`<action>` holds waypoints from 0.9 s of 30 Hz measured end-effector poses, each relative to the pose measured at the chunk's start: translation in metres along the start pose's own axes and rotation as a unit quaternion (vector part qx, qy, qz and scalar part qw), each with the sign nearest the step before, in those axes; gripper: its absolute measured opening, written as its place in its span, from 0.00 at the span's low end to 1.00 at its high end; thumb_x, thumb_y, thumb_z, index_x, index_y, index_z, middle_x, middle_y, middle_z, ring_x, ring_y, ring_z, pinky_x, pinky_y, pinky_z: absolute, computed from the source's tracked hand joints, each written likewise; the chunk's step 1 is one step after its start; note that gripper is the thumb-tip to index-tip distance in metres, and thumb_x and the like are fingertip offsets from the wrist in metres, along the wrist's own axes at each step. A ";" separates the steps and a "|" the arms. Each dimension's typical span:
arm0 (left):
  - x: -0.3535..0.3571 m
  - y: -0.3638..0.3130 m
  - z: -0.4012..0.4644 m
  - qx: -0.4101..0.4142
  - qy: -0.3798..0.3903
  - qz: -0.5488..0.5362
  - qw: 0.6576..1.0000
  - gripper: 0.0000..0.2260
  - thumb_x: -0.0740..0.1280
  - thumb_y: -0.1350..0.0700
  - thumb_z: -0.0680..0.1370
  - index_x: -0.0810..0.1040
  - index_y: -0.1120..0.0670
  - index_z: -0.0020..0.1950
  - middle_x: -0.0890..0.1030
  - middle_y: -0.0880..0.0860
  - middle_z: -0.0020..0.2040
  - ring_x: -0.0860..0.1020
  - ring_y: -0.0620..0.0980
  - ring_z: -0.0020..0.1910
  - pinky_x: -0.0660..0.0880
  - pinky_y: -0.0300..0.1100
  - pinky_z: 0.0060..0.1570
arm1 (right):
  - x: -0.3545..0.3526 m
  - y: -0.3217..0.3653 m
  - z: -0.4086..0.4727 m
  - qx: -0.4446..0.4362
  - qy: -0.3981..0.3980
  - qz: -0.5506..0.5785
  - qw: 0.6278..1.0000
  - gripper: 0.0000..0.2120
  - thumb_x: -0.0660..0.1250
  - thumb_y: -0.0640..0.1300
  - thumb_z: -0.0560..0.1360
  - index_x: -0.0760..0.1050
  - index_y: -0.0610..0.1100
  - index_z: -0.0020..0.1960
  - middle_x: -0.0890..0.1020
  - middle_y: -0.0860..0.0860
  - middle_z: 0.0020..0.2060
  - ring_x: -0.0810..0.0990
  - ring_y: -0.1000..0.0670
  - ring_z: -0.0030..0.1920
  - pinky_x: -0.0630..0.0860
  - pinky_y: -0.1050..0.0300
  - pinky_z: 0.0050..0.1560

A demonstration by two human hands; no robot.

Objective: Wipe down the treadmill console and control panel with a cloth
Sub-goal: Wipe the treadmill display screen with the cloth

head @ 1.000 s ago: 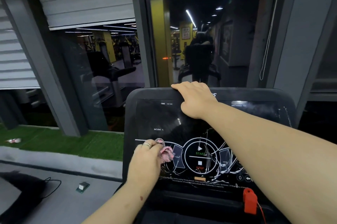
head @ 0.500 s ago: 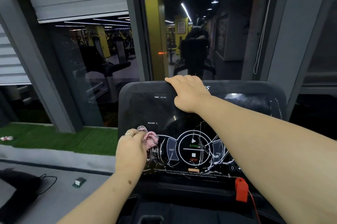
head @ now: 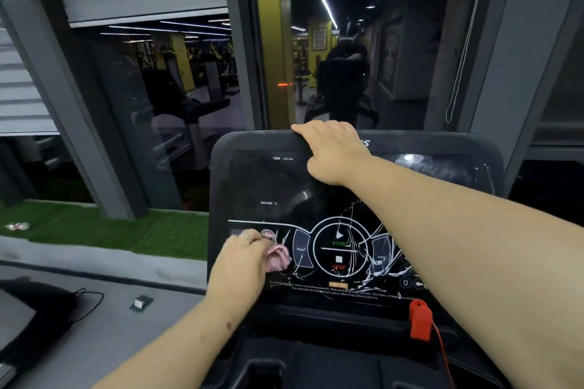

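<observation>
A: Start with the big piece. Where does the job stand on the black, glossy treadmill console (head: pixel 354 199)?

B: Midway at best, I'd judge. The cracked glass control panel (head: pixel 341 249) shows white fracture lines around the round START and STOP dial, and the upper right corner of the console carries a greyish smear near the DISTANCE label. That part looks unwiped. The dark upper left, by TIME and INCLINE, looks cleaner, though I cannot tell whether that is wiping or just dimmer light.

A: And the hands?

B: The right hand (head: pixel 331 151) lies over the console's top edge, fingers curved down over the rim, so its grip is on the console, seemingly to steady it. The left hand (head: pixel 240 265) is at the panel's lower left corner, fingers bunched around the small crumpled pink cloth (head: pixel 278 257), which presses on the glass just left of the dial.

A: So what remains?

B: The dial, the lower right buttons, the smeared upper right, and probably the dark ledge under the panel where the red plastic safety clip (head: pixel 420 320) sits at the lower right.
</observation>
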State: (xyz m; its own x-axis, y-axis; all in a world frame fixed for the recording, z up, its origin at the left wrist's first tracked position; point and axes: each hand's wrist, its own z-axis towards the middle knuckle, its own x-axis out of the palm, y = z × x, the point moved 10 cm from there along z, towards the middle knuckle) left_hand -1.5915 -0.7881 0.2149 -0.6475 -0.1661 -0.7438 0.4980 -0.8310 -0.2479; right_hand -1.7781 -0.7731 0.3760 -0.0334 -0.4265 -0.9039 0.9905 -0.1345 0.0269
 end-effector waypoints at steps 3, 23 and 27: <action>-0.039 0.034 0.023 -0.118 -0.102 -0.006 0.988 0.06 0.79 0.63 0.69 0.87 0.55 0.43 0.79 0.50 0.41 0.78 0.50 0.36 0.75 0.39 0.41 | -0.001 0.000 0.000 0.000 -0.001 0.000 1.000 0.37 0.61 0.43 0.71 0.59 0.54 0.79 0.70 0.52 0.74 0.68 0.43 0.71 0.60 0.44 0.73; -0.008 0.005 0.019 -0.015 -0.023 -0.030 0.999 0.09 0.75 0.62 0.72 0.87 0.53 0.50 0.81 0.51 0.47 0.80 0.52 0.40 0.81 0.45 0.43 | -0.003 0.001 -0.001 0.001 -0.005 0.002 1.000 0.37 0.61 0.42 0.71 0.59 0.54 0.79 0.70 0.52 0.73 0.68 0.43 0.70 0.60 0.44 0.72; -0.040 0.015 0.023 -0.124 -0.128 -0.004 0.984 0.09 0.76 0.68 0.69 0.87 0.57 0.46 0.82 0.55 0.44 0.80 0.56 0.37 0.74 0.40 0.39 | -0.001 -0.001 -0.001 0.007 0.000 -0.002 1.000 0.37 0.61 0.42 0.72 0.59 0.54 0.80 0.69 0.52 0.73 0.67 0.43 0.71 0.59 0.45 0.73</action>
State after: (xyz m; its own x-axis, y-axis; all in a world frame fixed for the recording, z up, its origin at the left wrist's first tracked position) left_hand -1.5717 -0.8060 0.2555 -0.7605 -0.3153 -0.5677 0.5973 -0.6826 -0.4210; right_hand -1.7789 -0.7722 0.3764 -0.0372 -0.4254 -0.9042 0.9885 -0.1486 0.0292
